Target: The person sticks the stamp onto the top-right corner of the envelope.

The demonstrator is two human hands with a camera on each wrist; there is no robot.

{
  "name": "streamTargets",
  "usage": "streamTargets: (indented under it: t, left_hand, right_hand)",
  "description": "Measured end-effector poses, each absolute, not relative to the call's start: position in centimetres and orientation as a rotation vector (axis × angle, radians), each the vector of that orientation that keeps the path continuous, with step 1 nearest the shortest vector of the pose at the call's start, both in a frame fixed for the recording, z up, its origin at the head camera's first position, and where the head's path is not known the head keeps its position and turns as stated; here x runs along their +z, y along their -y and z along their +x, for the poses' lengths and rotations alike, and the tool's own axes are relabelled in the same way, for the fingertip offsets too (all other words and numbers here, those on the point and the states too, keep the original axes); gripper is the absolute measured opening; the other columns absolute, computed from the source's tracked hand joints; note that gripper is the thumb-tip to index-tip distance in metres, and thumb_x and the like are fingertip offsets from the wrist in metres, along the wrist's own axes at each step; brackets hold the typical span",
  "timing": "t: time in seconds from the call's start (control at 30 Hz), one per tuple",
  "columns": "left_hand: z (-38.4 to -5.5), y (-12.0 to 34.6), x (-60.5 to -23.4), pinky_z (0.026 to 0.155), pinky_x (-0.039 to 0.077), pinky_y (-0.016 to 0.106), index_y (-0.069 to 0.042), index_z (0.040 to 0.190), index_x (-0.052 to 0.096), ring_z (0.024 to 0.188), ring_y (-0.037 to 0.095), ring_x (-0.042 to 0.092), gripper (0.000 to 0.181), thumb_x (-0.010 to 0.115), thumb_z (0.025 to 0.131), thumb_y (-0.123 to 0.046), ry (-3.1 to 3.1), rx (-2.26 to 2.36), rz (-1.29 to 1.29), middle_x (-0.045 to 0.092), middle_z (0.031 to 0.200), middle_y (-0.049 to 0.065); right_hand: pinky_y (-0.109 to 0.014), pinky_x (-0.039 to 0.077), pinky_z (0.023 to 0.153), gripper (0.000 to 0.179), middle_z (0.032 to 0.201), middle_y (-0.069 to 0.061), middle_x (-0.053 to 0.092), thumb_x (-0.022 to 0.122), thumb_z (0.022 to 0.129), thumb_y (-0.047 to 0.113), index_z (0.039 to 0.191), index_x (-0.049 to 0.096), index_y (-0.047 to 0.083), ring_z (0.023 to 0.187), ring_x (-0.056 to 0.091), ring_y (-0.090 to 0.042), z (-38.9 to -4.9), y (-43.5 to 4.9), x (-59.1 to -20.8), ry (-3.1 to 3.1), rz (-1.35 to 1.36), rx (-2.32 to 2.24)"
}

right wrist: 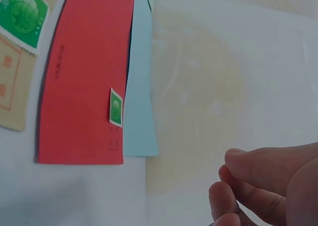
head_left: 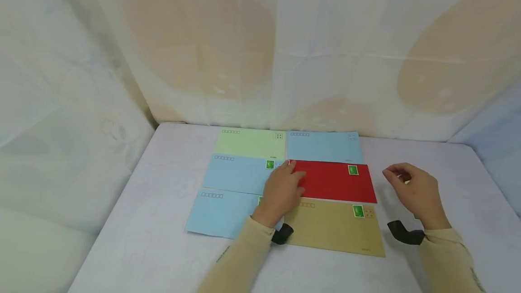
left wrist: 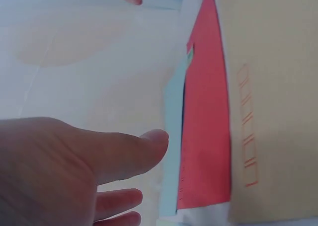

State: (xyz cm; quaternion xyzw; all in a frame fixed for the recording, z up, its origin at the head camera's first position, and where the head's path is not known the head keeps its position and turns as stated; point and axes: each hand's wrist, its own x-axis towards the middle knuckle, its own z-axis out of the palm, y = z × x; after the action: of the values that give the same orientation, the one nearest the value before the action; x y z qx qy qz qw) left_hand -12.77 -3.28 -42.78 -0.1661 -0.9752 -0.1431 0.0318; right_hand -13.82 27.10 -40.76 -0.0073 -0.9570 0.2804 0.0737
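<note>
My left hand (head_left: pixel 281 189) is over the seam between the middle blue envelope (head_left: pixel 238 173) and the red envelope (head_left: pixel 329 180), fingers spread, nothing between them. In the head view it overlaps the red one's left end. To the right of the red envelope, my right hand (head_left: pixel 417 191) is raised with loosely bent fingers, thumb near the index fingertip; nothing shows in it. A green stamp (head_left: pixel 352 170) sits at the red envelope's upper right. A tan envelope (head_left: pixel 333 229) with another stamp (head_left: pixel 358 210) lies nearer me. Part of a green stamp (head_left: pixel 416 216) peeks out beside my right wrist.
Behind the others lie a pale green envelope (head_left: pixel 250 144) and a blue envelope (head_left: pixel 323 146). A third blue envelope (head_left: pixel 224 214) lies at the front left, its stamp partly hidden by my left hand. White cloth covers the table (head_left: pixel 134 220); a patterned curtain (head_left: pixel 309 58) hangs behind.
</note>
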Motion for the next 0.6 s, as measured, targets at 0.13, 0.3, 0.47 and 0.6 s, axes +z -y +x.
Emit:
streamTargets:
  t: [0.13,0.3,0.47,0.6]
  left_hand:
    - [-12.6,3.9,-41.8,0.111,0.042,0.043,-0.013,0.130,0.069,0.137,0.033,0.048,0.041,0.075,0.092,-0.025,2.985,-0.509,-0.501,0.055,0.145,0.014]
    - [-12.4,4.8,-40.8,0.110,0.043,0.045,-0.012,0.132,0.068,0.137,0.034,0.048,0.041,0.073,0.093,-0.026,2.981,-0.562,-0.454,0.054,0.146,0.015]
    - [-12.5,6.0,-40.2,0.112,0.041,0.045,-0.012,0.134,0.066,0.139,0.035,0.046,0.042,0.072,0.094,-0.026,2.970,-0.635,-0.408,0.053,0.147,0.016]
    - [-12.6,6.9,-39.8,0.112,0.040,0.046,-0.010,0.135,0.065,0.139,0.037,0.045,0.043,0.072,0.095,-0.024,2.952,-0.653,-0.393,0.052,0.147,0.017]
  right_hand:
    - [-0.024,0.043,0.052,0.030,0.098,-0.023,0.067,0.064,0.099,0.022,0.112,0.067,-0.005,0.086,0.057,-0.033,-13.1,-27.7,-40.8,2.844,-0.006,0.833]
    - [-0.023,0.042,0.049,0.027,0.094,-0.020,0.068,0.066,0.098,0.021,0.109,0.068,-0.003,0.080,0.053,-0.013,-12.4,-28.7,-40.9,2.801,0.005,0.823]
    - [-0.021,0.041,0.049,0.028,0.094,-0.020,0.069,0.065,0.098,0.022,0.109,0.069,-0.003,0.076,0.043,0.005,-11.9,-29.6,-40.9,2.782,-0.004,0.808]
    - [-0.018,0.040,0.054,0.029,0.094,-0.021,0.069,0.063,0.099,0.024,0.109,0.069,-0.003,0.076,0.042,0.009,-11.5,-30.3,-40.9,2.786,-0.035,0.791]
